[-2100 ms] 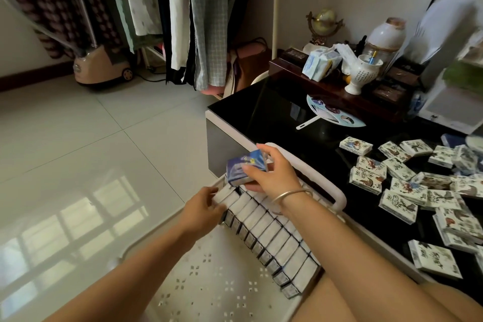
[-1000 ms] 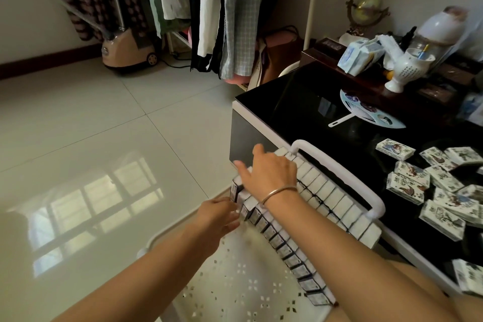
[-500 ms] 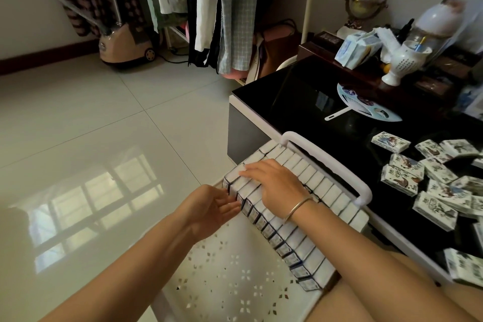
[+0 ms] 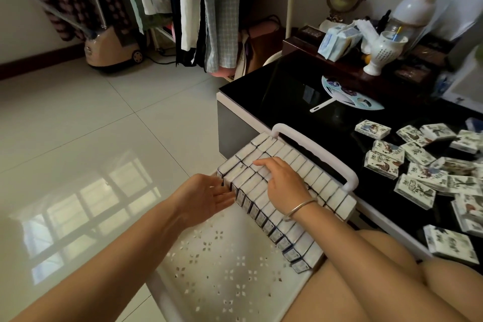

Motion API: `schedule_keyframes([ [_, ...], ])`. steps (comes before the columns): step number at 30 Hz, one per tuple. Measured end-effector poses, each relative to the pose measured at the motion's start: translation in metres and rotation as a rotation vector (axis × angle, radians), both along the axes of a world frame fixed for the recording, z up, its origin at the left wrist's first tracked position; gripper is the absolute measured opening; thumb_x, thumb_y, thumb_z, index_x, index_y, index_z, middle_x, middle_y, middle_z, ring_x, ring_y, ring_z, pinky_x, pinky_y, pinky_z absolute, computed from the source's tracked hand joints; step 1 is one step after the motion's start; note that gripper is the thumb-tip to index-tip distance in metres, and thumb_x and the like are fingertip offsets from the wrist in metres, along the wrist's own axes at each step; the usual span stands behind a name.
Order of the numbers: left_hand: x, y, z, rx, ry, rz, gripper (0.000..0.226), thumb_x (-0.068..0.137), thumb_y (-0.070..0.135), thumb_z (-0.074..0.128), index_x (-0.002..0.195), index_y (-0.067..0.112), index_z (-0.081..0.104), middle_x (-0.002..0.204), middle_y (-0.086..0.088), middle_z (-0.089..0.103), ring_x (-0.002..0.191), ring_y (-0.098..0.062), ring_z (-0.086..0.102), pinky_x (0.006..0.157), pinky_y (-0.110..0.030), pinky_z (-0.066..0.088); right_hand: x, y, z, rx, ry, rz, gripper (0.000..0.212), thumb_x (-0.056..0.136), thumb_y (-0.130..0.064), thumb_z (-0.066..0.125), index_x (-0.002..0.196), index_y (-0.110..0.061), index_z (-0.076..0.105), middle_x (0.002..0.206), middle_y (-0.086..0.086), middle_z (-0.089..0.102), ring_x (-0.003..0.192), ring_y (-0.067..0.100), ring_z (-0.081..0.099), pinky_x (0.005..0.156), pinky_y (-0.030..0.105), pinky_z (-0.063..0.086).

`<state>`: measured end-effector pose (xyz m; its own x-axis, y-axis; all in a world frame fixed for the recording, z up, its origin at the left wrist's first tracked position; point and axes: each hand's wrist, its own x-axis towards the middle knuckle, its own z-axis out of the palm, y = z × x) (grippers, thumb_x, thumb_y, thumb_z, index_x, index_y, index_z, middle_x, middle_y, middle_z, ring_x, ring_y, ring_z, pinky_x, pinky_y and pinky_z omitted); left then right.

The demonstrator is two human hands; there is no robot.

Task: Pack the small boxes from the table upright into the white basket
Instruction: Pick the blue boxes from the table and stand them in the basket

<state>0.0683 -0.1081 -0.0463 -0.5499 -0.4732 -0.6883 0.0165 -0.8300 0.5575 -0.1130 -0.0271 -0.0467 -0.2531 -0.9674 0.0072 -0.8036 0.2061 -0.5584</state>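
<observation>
The white basket [image 4: 219,266] with a perforated floor rests on my lap beside the black table [image 4: 300,91]. Two rows of small boxes [image 4: 292,222] stand upright along its far side under the white handle [image 4: 313,146]. My right hand [image 4: 283,183], with a bracelet on the wrist, lies flat on the tops of the near row. My left hand [image 4: 206,197] is held open with straight fingers against the side of that row's left end. Several loose boxes [image 4: 415,172] lie flat on the table to the right.
A hand fan [image 4: 352,95] lies on the table behind the basket. A white cup [image 4: 381,53], tissue packs [image 4: 338,40] and dark wooden boxes crowd the table's far edge. A clothes rack [image 4: 183,8] and a garment steamer [image 4: 112,47] stand on the tiled floor to the left.
My right hand set a blue box into the near row, then flattened onto the box tops. My left hand opened against the row's side.
</observation>
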Motion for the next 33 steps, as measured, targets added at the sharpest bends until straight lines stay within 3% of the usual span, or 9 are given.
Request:
schedule_keyframes([
  [3, 0.001, 0.010, 0.002, -0.146, -0.259, -0.011, 0.019, 0.098, 0.002, 0.038, 0.092, 0.000, 0.056, 0.111, -0.019, 0.062, 0.105, -0.032, 0.062, 0.097, -0.043, 0.049, -0.003, 0.010, 0.007, -0.021, -0.007, -0.001, 0.056, 0.087, 0.008, 0.036, 0.131, -0.025, 0.050, 0.133, -0.004, 0.049, 0.120, 0.015, 0.047, 0.096, 0.030, 0.045],
  [8, -0.002, 0.039, 0.012, -0.300, -0.419, -0.152, 0.021, 0.099, 0.012, 0.047, 0.105, 0.009, 0.067, 0.098, -0.007, 0.073, 0.092, -0.020, 0.069, 0.076, -0.034, 0.055, -0.020, 0.032, 0.013, -0.084, -0.030, -0.034, 0.054, 0.087, 0.008, 0.036, 0.127, -0.024, 0.054, 0.131, -0.004, 0.052, 0.120, 0.014, 0.048, 0.096, 0.031, 0.046],
  [14, -0.071, 0.093, 0.039, -0.427, -0.223, -0.279, 0.022, 0.096, 0.001, 0.046, 0.108, 0.005, 0.064, 0.088, -0.005, 0.068, 0.077, -0.017, 0.060, 0.068, -0.024, 0.048, -0.055, 0.075, 0.024, -0.172, -0.036, -0.131, 0.049, 0.084, 0.008, 0.039, 0.113, -0.023, 0.063, 0.115, -0.004, 0.058, 0.112, 0.018, 0.052, 0.096, 0.035, 0.044],
  [17, -0.123, 0.119, 0.043, -0.525, -0.139, -0.338, 0.025, 0.096, -0.001, 0.042, 0.104, 0.007, 0.064, 0.084, -0.003, 0.067, 0.067, -0.012, 0.059, 0.059, -0.021, 0.047, -0.089, 0.111, 0.034, -0.204, 0.001, -0.236, 0.046, 0.085, 0.008, 0.041, 0.110, -0.023, 0.065, 0.107, -0.008, 0.056, 0.108, 0.016, 0.054, 0.090, 0.029, 0.045],
  [21, -0.196, 0.157, 0.046, -0.654, -0.055, -0.439, 0.027, 0.094, -0.005, 0.041, 0.091, 0.010, 0.063, 0.079, -0.003, 0.065, 0.056, -0.007, 0.056, 0.046, -0.015, 0.042, -0.142, 0.169, 0.037, -0.218, -0.026, -0.457, 0.045, 0.087, 0.009, 0.041, 0.108, -0.022, 0.066, 0.113, -0.005, 0.060, 0.110, 0.012, 0.056, 0.091, 0.026, 0.045],
  [24, -0.250, 0.187, 0.043, -0.757, -0.019, -0.591, 0.029, 0.093, -0.005, 0.038, 0.091, 0.011, 0.062, 0.078, 0.000, 0.067, 0.059, -0.009, 0.058, 0.048, -0.016, 0.044, -0.183, 0.219, 0.027, -0.180, -0.037, -0.656, 0.045, 0.085, 0.009, 0.043, 0.108, -0.022, 0.065, 0.115, -0.002, 0.062, 0.106, 0.015, 0.059, 0.089, 0.028, 0.046],
  [26, -0.283, 0.205, 0.038, -0.811, -0.013, -0.674, 0.030, 0.092, -0.004, 0.037, 0.087, 0.013, 0.061, 0.080, -0.001, 0.067, 0.058, -0.010, 0.058, 0.053, -0.021, 0.045, -0.205, 0.252, 0.016, -0.151, -0.023, -0.748, 0.045, 0.084, 0.009, 0.043, 0.109, -0.022, 0.064, 0.115, 0.000, 0.062, 0.106, 0.018, 0.060, 0.091, 0.036, 0.049],
  [29, -0.328, 0.224, 0.029, -0.946, -0.016, -0.778, 0.027, 0.092, -0.002, 0.038, 0.090, 0.012, 0.061, 0.092, -0.007, 0.070, 0.066, -0.013, 0.060, 0.057, -0.020, 0.049, -0.232, 0.290, 0.005, -0.102, 0.032, -0.854, 0.045, 0.082, 0.007, 0.047, 0.113, -0.022, 0.062, 0.115, 0.003, 0.061, 0.108, 0.023, 0.058, 0.092, 0.041, 0.049],
  [33, -0.389, 0.238, 0.024, -1.356, -0.065, -0.935, 0.028, 0.091, 0.011, 0.045, 0.105, 0.025, 0.066, 0.112, 0.000, 0.071, 0.098, -0.018, 0.067, 0.084, -0.033, 0.055, -0.269, 0.321, 0.002, 0.048, 0.173, -0.961, 0.050, 0.081, 0.003, 0.051, 0.127, -0.016, 0.054, 0.130, 0.008, 0.053, 0.123, 0.029, 0.045, 0.102, 0.040, 0.040],
])
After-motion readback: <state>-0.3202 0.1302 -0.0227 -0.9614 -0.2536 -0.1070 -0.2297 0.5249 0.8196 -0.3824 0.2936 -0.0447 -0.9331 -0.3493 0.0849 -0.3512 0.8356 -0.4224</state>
